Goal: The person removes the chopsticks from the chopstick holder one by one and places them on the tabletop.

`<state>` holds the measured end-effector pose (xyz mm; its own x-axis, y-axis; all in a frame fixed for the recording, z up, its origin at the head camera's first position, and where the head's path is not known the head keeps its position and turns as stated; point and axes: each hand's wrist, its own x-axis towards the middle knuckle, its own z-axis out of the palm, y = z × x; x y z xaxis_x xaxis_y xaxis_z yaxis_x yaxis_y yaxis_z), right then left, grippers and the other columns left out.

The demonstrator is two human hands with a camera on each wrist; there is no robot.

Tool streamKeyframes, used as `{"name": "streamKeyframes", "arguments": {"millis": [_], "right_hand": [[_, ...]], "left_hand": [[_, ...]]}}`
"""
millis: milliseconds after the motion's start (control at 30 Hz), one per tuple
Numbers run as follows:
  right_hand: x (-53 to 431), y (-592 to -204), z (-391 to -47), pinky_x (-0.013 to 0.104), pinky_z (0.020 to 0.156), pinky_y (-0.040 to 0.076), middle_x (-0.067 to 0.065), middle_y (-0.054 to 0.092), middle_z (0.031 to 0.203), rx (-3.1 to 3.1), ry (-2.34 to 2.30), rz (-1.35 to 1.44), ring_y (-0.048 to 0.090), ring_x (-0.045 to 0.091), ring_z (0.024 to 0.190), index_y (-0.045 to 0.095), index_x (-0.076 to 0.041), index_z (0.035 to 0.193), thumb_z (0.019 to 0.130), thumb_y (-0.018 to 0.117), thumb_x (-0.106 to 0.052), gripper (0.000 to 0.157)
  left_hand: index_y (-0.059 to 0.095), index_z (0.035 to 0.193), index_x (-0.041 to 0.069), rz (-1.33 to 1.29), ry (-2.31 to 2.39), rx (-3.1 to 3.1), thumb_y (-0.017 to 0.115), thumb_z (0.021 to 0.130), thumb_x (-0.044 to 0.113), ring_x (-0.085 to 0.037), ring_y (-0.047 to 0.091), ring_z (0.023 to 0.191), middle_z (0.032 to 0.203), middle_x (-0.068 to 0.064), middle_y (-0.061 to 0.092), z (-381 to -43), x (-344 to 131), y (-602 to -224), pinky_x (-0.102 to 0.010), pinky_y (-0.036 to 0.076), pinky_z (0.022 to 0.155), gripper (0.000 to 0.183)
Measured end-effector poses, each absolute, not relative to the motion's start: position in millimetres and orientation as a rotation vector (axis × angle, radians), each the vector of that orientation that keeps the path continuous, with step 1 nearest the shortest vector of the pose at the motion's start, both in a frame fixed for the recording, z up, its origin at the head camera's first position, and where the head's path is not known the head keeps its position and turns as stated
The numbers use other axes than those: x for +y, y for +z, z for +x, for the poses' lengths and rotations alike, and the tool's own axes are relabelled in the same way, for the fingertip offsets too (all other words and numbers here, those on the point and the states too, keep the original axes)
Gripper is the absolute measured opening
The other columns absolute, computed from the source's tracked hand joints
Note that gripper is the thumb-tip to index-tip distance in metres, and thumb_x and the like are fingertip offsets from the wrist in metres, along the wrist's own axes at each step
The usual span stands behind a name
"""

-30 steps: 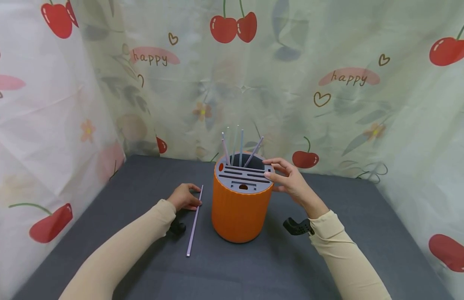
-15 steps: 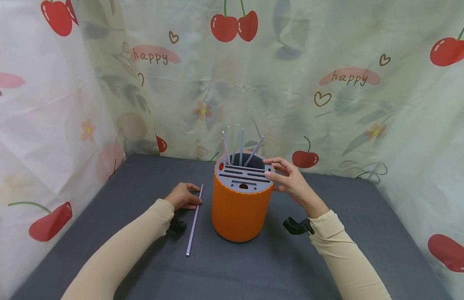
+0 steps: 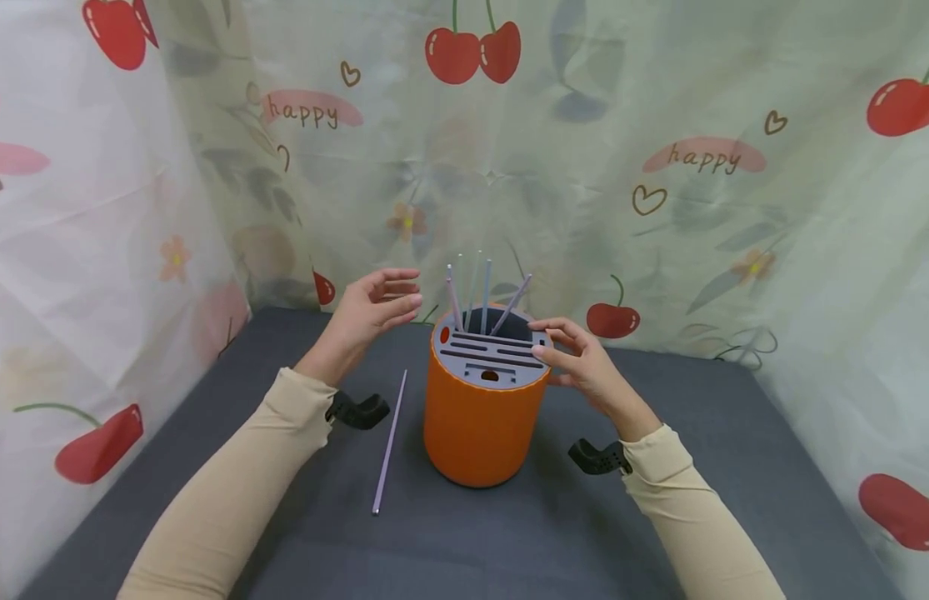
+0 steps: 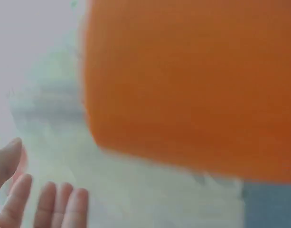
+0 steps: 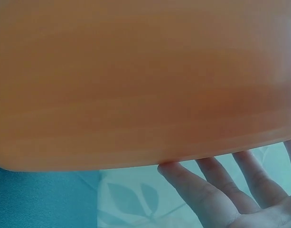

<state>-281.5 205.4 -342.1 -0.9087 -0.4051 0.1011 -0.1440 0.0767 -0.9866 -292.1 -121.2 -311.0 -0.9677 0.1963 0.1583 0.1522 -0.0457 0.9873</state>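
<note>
An orange round desk organizer (image 3: 485,429) with a grey slotted top stands upright on the dark table. Several thin purple, blue and pale green sticks (image 3: 485,296) lean in its rear compartment. My left hand (image 3: 368,315) is raised just left of those sticks, fingers extended and holding nothing; the left wrist view shows its spread fingertips (image 4: 75,206) apart from the orange wall. Left of the organizer a thin purple stick (image 3: 390,446) lies on the table. My right hand (image 3: 580,360) rests on the organizer's right rim, its fairly straight fingertips (image 5: 169,169) touching the orange side.
The dark grey cloth-covered table (image 3: 464,550) has patterned curtains (image 3: 509,192) with cherries along its back and both sides. A black wrist device (image 3: 359,411) sits below the left wrist, and another black wrist device (image 3: 597,457) below the right.
My left hand has let go of the purple stick on the table and risen up and forward, towards the sticks in the organizer. The stick still lies there. My right hand stays at the rim.
</note>
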Motion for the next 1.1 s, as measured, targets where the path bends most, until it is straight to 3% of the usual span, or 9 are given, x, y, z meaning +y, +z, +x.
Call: {"name": "streamKeyframes", "arguments": {"millis": [133, 300, 833, 1100], "right_hand": [[206.5, -342.2, -281.5, 0.042, 0.085, 0.058, 0.01, 0.045, 0.139, 2.145, -1.935, -0.558, 0.059, 0.016, 0.106, 0.054, -0.022, 0.126, 0.096, 0.061, -0.017, 0.031], [206.2, -343.2, -281.6, 0.043, 0.086, 0.057, 0.01, 0.045, 0.139, 2.136, -1.938, -0.553, 0.06, 0.016, 0.106, 0.054, -0.02, 0.127, 0.095, 0.061, -0.017, 0.032], [204.4, -347.6, -281.1, 0.04, 0.085, 0.057, 0.011, 0.044, 0.139, 2.126, -1.964, -0.552, 0.059, 0.016, 0.106, 0.055, -0.022, 0.126, 0.097, 0.059, -0.017, 0.03], [205.2, -346.5, -280.9, 0.045, 0.087, 0.057, 0.016, 0.041, 0.143, 2.13, -1.967, -0.546, 0.059, 0.017, 0.107, 0.055, -0.024, 0.125, 0.096, 0.06, -0.018, 0.03]], "left_hand": [[0.057, 0.123, 0.004, 0.56, 2.242, 2.184, 0.068, 0.09, 0.007, -0.015, 0.062, 0.1, 0.112, -0.006, 0.06, -279.2, -103.8, -291.8, -0.027, 0.057, 0.088, 0.036], [0.061, 0.113, 0.0, 0.59, 2.194, 2.252, 0.07, 0.088, 0.004, -0.012, 0.063, 0.083, 0.095, 0.003, 0.063, -274.7, -91.1, -293.0, -0.026, 0.057, 0.079, 0.027], [0.062, 0.104, 0.002, 0.536, 1.999, 2.363, 0.071, 0.087, 0.006, -0.02, 0.06, 0.085, 0.097, -0.006, 0.065, -279.9, -81.3, -293.6, -0.028, 0.054, 0.074, 0.02], [0.061, 0.097, 0.004, 0.826, 2.369, 2.227, 0.067, 0.087, -0.005, -0.012, 0.064, 0.081, 0.092, -0.002, 0.064, -281.6, -89.8, -252.9, -0.025, 0.059, 0.079, 0.014]]}}
